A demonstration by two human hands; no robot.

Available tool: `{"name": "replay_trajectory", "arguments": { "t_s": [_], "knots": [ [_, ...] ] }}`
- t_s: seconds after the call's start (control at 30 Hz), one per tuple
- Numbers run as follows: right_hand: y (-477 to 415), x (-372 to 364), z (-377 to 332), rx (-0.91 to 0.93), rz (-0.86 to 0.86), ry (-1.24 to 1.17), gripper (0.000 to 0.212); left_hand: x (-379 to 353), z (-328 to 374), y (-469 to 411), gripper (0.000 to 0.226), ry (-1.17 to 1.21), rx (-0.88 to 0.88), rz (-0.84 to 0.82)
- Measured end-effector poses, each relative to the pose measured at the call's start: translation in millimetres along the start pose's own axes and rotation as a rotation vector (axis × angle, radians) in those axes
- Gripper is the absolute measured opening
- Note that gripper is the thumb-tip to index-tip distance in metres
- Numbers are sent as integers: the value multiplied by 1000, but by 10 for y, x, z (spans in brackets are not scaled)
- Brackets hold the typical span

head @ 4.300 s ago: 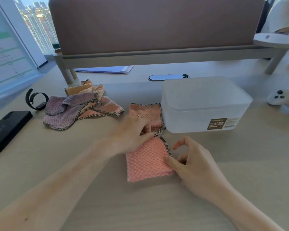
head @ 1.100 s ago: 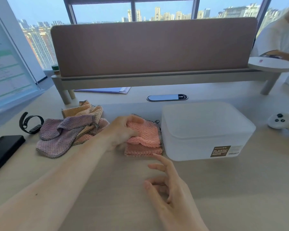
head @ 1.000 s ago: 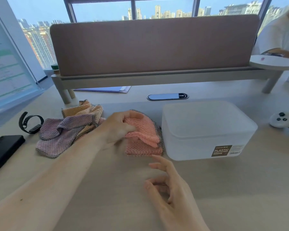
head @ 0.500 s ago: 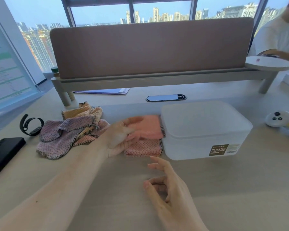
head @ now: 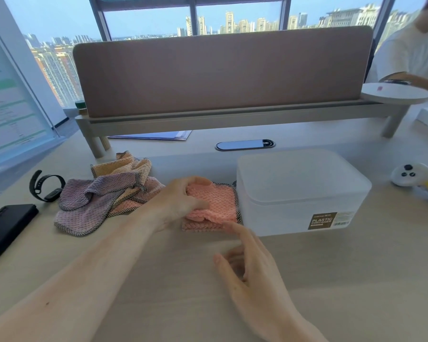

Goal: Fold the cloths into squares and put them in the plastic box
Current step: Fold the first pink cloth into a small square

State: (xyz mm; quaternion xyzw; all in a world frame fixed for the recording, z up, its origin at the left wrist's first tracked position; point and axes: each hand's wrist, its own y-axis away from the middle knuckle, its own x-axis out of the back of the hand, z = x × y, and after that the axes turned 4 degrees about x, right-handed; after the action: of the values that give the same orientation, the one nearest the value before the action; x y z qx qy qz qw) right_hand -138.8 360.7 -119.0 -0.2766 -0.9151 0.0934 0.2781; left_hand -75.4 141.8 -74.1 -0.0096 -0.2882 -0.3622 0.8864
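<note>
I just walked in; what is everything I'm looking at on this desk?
folded pink cloths: two, apparently, pink, stacked left of the box
loose cloths: a heap, purple, orange and pink, left of the stack
plastic box: one, frosted white, lidded, centre-right
phone: one, black, left edge
wristband: one, black, beside the phone
controller: one, white, right edge
divider panel: one, brown, back of desk
desk: one, pale wood, underneath everything
left hand: grips the top folded cloth
right hand: open, just in front of the stack
</note>
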Motion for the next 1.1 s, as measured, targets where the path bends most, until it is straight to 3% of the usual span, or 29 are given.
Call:
{"name": "replay_trajectory", "arguments": {
  "t_s": [0.17,0.3,0.47,0.63,0.77,1.1],
  "knots": [
    [-264,43,24,98,-122,452,63,95,60,91,58,-473,-122,145],
    [-271,2,14,60,-231,608,68,27,-53,235,54,-596,-254,96],
    [-197,-63,95,21,-121,740,69,6,-263,426,50,-610,-389,167],
    [-166,-57,103,34,-95,789,71,-3,-303,495,26,-531,-455,273],
    [-174,-45,108,71,-172,745,71,10,-221,472,23,-475,-559,339],
    [-153,-70,158,93,-115,730,62,43,-531,547,23,-529,-618,297]
  ]
}}
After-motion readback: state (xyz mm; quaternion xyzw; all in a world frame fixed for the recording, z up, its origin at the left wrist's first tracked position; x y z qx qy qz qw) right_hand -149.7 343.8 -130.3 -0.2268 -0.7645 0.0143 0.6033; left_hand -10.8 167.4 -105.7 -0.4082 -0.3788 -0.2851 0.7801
